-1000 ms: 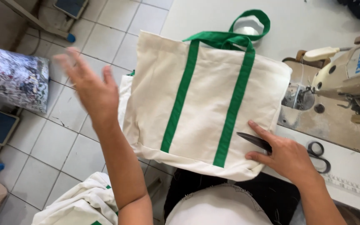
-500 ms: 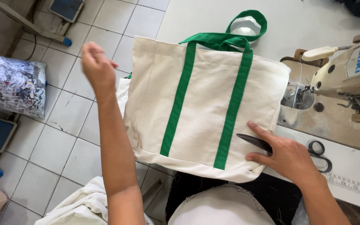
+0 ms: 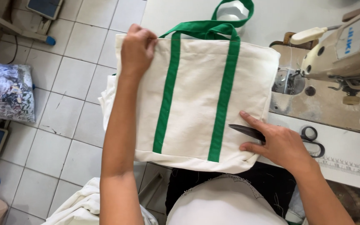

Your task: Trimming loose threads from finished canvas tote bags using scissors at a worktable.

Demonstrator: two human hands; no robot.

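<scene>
A white sewing table carries the cream tote bag, scissors and sewing machine.

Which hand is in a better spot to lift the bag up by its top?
Probably the left hand: it already grips the top edge of the cream tote bag beside its green handles. The right hand lies flat near the bottom corner, over the scissors.
</scene>
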